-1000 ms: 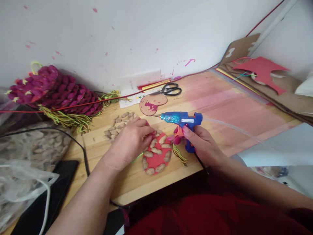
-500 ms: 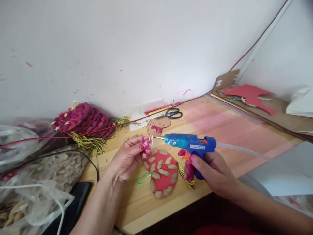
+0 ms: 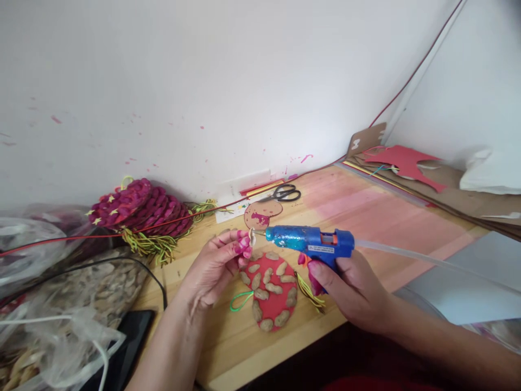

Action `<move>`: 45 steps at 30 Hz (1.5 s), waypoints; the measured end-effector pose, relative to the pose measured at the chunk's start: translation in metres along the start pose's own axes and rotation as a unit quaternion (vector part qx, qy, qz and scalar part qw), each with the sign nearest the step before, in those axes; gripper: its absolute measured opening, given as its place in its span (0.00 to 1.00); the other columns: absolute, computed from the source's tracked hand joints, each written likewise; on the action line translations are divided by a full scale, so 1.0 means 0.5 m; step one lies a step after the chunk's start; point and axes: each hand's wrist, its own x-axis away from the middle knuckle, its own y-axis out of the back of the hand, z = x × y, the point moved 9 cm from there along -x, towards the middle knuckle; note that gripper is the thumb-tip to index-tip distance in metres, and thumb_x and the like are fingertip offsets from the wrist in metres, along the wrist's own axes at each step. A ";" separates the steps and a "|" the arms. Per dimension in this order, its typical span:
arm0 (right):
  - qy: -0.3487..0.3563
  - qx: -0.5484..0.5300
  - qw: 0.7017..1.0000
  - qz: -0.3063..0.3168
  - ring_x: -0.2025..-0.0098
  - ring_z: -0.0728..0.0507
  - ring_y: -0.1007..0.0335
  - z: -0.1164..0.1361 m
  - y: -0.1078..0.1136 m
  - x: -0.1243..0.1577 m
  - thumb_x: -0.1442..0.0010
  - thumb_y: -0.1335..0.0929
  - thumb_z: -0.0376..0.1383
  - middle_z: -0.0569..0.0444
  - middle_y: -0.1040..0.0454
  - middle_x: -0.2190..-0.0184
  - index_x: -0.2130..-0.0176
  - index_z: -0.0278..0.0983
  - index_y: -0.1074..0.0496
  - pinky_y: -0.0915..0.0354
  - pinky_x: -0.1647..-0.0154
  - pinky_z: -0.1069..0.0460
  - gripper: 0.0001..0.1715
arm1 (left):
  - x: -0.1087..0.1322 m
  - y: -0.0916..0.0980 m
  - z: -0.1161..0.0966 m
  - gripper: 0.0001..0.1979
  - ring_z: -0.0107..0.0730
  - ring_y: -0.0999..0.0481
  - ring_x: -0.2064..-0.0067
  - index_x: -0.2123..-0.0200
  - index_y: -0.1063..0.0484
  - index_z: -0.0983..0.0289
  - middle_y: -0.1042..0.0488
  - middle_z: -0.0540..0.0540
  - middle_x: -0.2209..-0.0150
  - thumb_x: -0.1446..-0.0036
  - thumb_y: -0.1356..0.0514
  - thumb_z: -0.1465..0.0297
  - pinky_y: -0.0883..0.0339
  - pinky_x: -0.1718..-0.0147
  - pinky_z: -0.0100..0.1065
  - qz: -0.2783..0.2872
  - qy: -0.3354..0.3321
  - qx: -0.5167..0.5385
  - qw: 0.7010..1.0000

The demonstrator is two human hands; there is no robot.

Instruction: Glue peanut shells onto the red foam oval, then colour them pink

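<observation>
The left hand (image 3: 215, 258) pinches a peanut shell (image 3: 253, 237) above the desk (image 3: 228, 347) — the right hand (image 3: 356, 293) grips a glue gun (image 3: 303, 240). The shell should be light but crack easily — hold its edges softly.

The pale wooden counter (image 3: 232, 347), stained pink toward its right side, carries a red cutout (image 3: 269, 305) dotted with peanuts (image 3: 274, 288) near its front edge. Farther back lie a brown cutout (image 3: 268, 207), black-handled scissors (image 3: 275, 195) and a white sheet (image 3: 226, 216); leftward, a magenta stack (image 3: 163, 210) and a flat black object (image 3: 136, 332).
</observation>
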 end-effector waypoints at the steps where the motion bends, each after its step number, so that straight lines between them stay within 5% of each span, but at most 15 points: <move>1: 0.006 0.006 1.000 -0.004 0.77 0.48 0.37 0.004 0.002 -0.001 0.31 0.38 0.37 0.58 0.31 0.80 0.71 0.40 0.33 0.39 0.71 0.50 0.15 | 0.000 0.000 -0.001 0.20 0.22 0.31 0.77 0.70 0.22 0.69 0.27 0.53 0.77 0.68 0.21 0.70 0.36 0.79 0.22 0.001 -0.002 0.000 1.000; 9: 0.007 0.011 1.000 0.001 0.78 0.47 0.37 0.006 -0.001 0.003 0.32 0.38 0.36 0.57 0.31 0.80 0.75 0.42 0.34 0.42 0.76 0.50 0.19 | 0.002 0.000 -0.002 0.18 0.21 0.31 0.77 0.70 0.22 0.69 0.27 0.53 0.77 0.65 0.22 0.70 0.35 0.78 0.22 0.010 -0.008 -0.008 1.000; 45: 0.003 0.038 0.999 -0.021 0.76 0.47 0.37 0.002 0.004 0.001 0.31 0.39 0.37 0.57 0.32 0.80 0.74 0.40 0.35 0.41 0.73 0.50 0.19 | 0.001 -0.004 -0.008 0.20 0.22 0.30 0.77 0.70 0.20 0.69 0.26 0.53 0.77 0.68 0.21 0.69 0.36 0.79 0.23 0.012 -0.015 -0.006 1.000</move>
